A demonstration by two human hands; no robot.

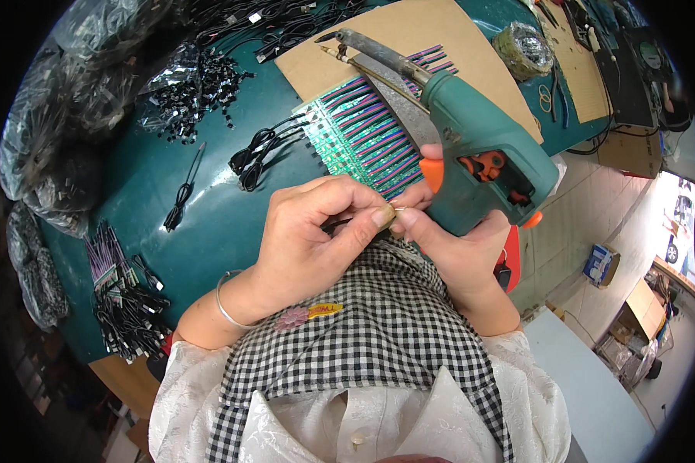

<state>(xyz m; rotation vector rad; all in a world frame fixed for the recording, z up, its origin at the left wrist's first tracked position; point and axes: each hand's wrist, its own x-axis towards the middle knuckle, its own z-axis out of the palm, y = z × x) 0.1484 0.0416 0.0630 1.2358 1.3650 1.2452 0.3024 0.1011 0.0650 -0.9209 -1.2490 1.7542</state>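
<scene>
Close in front of my apron, my left hand (313, 231) is closed, thumb and forefinger pinching the end of a thin cable (397, 208). Its tip is small and mostly covered by fingers. My right hand (459, 247) meets it there, thumb and a finger pressed against the same tip. A green soldering gun (479, 127) with an orange trigger lies across my right hand, which grips it; its metal nozzle points to the far left. Beneath it is a panel of green circuit boards (340, 143) with rows of coloured wires, partly hidden by the gun and a grey bar.
Black cables (259, 158) lie left of the panel, one coiled cable (181, 197) farther left. A heap of small black connectors (197, 89), plastic bags (62, 116) and a wire bundle (123, 301) fill the left. Brown cardboard (486, 69) lies under the panel; a tape roll (522, 51) sits far right.
</scene>
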